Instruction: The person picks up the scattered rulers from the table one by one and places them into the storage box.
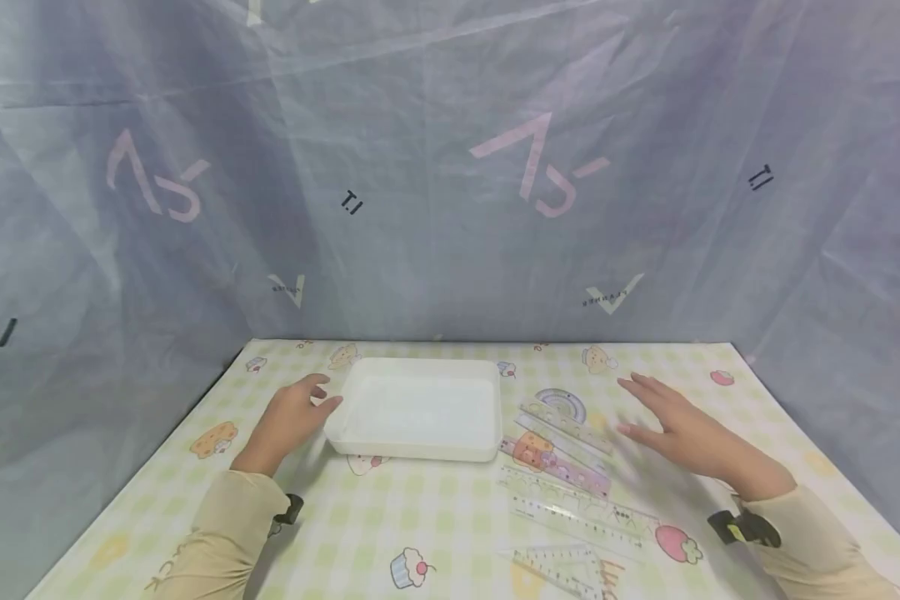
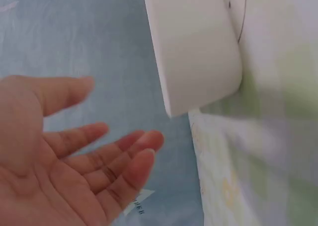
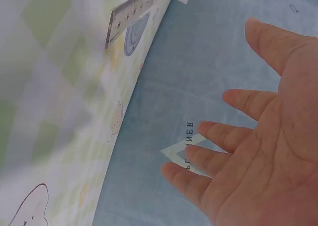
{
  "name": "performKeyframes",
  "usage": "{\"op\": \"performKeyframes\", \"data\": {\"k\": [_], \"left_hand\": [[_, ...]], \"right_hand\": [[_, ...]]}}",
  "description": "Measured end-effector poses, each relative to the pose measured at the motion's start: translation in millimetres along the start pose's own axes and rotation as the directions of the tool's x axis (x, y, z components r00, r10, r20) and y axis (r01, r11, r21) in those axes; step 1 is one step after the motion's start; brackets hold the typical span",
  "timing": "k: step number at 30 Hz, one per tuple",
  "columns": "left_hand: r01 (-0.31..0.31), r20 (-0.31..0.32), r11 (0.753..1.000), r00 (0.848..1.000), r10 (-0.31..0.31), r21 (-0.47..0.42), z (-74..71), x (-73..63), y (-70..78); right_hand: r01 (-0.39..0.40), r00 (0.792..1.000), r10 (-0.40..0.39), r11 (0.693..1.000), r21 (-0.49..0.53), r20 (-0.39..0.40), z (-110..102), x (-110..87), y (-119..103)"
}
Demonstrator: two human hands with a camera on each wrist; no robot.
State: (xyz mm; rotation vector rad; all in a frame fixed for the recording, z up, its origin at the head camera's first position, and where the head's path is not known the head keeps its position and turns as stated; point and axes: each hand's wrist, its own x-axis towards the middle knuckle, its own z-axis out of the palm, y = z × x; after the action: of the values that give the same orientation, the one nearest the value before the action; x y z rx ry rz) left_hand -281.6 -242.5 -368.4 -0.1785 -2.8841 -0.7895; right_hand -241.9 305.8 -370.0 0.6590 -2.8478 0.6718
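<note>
A shallow white plastic tray (image 1: 420, 452) lies on the table, slightly left of the middle. My left hand (image 1: 288, 421) hovers beside its left end; in the left wrist view a gap separates the relaxed fingers from the tray wall (image 2: 201, 62). To the tray's right lie a clear half-round protractor (image 1: 570, 397), a clear ruler (image 1: 570, 427), a pinkish-purple ruler (image 1: 581, 477) and wider clear rulers (image 1: 577, 517). A clear set square (image 1: 551, 553) is nearest the front. My right hand (image 1: 678, 429), fingers extended, is held right of the rulers, holding nothing.
A green-and-white checked cloth (image 1: 330, 542) with cartoon prints covers the table. Grey-blue fabric (image 1: 435, 250) hangs behind it and along both sides. Several of the clear tools overlap or lie close together, and their edges are hard to separate.
</note>
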Motion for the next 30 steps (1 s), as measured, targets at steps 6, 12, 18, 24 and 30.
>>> {"op": "performKeyframes", "data": {"k": [6, 12, 18, 24, 30], "left_hand": [[0.029, 0.039, 0.999, 0.999, -0.029, 0.015, 4.8, 0.9, -2.8], [0.061, 0.085, 0.998, 0.994, -0.062, 0.009, 6.2, 1.6, -0.9], [0.103, 0.104, 0.994, 0.989, -0.105, 0.023, 12.4, 5.2, -3.3], [0.121, 0.112, 0.993, 0.986, -0.121, 0.009, 14.7, 6.1, -3.7], [0.129, 0.119, 0.991, 0.984, -0.131, 0.021, 15.4, 5.2, -3.3]], "right_hand": [[0.01, 1.0, -0.01, 1.0, -0.015, 0.009, -0.8, 0.6, -7.8], [0.037, 0.999, -0.036, 0.999, -0.032, 0.032, -0.1, -0.8, -15.5], [0.099, 0.995, -0.097, 0.994, -0.055, 0.039, 2.8, 0.6, -19.3], [0.135, 0.986, -0.131, 0.99, -0.033, 0.103, 4.5, 1.6, -22.4], [0.125, 0.973, -0.129, 0.992, 0.031, 0.191, 9.3, -2.4, -25.7]]}}
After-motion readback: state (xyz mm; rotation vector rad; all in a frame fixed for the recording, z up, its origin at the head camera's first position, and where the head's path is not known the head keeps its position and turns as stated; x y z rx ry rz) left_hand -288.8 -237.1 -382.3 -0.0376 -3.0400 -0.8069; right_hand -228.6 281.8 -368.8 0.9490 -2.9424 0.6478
